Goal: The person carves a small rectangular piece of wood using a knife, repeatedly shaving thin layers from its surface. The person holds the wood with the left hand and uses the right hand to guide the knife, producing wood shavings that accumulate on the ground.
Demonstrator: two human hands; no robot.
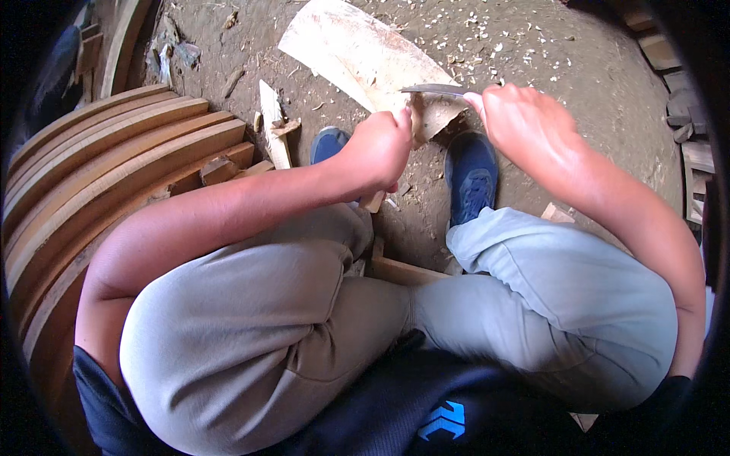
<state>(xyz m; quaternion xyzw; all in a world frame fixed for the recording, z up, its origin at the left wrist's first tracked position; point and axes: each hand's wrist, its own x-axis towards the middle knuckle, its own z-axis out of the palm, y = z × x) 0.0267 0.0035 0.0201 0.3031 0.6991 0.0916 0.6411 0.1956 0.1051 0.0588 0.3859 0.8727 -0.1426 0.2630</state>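
Observation:
My left hand (pixel 378 150) is closed round a narrow wooden piece (pixel 373 202), whose pale end pokes out below the fist. Above the fist, the wood meets or overlaps a wide, pale, flat board (pixel 353 53); I cannot tell whether they are one piece. In my right hand (pixel 525 114) is a knife with a slim, dark, slightly curved blade (pixel 435 89), its tip pointing left over the board's near end. The handle is hidden in the fist. Just under the blade, a brownish piece with a ragged edge (pixel 439 115) shows, close to both hands.
Curved wooden planks (pixel 129 152) lie stacked at the left. A pale wood splinter (pixel 274 125) is on the dirt floor (pixel 563 45), among scattered shavings. My blue shoes (pixel 471 175) stand near the work. More wood blocks (pixel 696 156) are piled along the right edge.

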